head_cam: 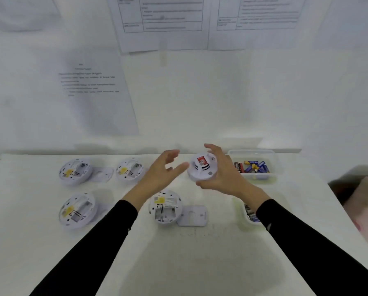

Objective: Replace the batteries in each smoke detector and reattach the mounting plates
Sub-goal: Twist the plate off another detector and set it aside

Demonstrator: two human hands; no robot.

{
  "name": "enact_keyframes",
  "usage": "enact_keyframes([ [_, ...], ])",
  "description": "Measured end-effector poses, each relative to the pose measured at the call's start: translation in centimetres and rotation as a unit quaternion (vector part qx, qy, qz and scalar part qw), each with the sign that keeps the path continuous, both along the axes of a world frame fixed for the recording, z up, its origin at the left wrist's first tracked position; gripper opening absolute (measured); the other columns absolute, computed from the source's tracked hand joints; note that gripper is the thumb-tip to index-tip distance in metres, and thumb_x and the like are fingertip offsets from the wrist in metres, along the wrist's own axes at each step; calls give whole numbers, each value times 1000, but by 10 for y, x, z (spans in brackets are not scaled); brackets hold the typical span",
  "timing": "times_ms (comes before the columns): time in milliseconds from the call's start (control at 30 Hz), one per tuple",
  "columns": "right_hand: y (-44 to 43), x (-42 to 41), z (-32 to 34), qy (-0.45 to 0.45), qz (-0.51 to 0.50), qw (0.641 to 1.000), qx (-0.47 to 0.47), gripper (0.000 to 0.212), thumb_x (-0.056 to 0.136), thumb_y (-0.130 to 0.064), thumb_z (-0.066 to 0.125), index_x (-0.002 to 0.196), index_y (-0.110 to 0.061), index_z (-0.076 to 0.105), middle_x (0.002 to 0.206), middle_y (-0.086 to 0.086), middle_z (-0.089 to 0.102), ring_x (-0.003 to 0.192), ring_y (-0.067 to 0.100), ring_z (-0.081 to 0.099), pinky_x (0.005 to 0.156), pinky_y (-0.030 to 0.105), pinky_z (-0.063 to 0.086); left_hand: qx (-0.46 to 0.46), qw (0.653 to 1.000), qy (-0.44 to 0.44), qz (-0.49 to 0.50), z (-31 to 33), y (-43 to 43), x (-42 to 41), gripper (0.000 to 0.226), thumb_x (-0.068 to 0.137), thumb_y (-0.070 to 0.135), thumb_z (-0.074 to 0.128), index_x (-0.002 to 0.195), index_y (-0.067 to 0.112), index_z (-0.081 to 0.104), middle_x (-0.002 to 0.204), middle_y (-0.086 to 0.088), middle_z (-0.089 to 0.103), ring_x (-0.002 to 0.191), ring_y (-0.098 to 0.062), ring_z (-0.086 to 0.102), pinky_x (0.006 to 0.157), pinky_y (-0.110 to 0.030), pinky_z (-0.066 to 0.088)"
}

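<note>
My right hand (223,176) grips a white smoke detector (202,168) with a red label, face up, lifted a little above the table near the back. Just left of it my left hand (161,174) hovers with fingers spread, holding nothing. Several other detectors lie face down with battery bays showing: two at the back left (75,171) (128,169), one at the front left (77,210) and one in the middle (165,207). A loose mounting plate (192,215) lies right of the middle detector, and another plate (103,174) sits between the back pair.
A clear tub of batteries (254,165) stands at the back right. A second clear tub (246,212) with batteries sits under my right forearm. Printed sheets hang on the white wall behind. The table's right edge (341,206) runs diagonally.
</note>
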State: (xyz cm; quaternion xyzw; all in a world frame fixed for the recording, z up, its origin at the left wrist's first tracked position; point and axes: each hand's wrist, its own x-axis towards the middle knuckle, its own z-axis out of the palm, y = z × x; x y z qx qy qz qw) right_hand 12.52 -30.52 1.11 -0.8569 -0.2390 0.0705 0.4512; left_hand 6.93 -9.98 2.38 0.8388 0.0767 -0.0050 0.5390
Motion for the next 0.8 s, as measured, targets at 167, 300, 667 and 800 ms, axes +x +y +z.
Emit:
enact_keyframes([
  [167,-39,-23,16,-93,-3,995,21,107,61,-33,88,134,-54,13,128,-12,37,118,17,41,97,31,31,-112,990,48,-76,-4,-61,3,106,61,68,78,148,25,37,143,15,48,125,-7,56,105,-34,48],
  [300,-64,-35,24,-129,44,988,68,107,65,-35,88,142,-37,13,146,-29,17,131,3,39,104,33,37,-254,962,58,-84,-9,-89,0,81,78,56,77,145,27,43,140,-1,54,115,-15,65,90,-42,58],
  [667,-99,-63,15,-82,-103,984,117,46,74,-49,77,115,-32,62,112,-14,56,103,-1,50,89,14,40,-596,800,63,-10,-15,-136,-14,79,85,70,40,132,9,59,128,-20,65,107,-35,65,85,-44,58],
  [800,-81,-72,13,-68,-156,980,106,66,60,-70,65,117,-39,59,113,-29,44,107,1,46,99,29,38,-593,805,34,4,-19,-151,-14,73,86,69,42,129,14,62,128,-17,64,114,-33,61,88,-46,53],
])
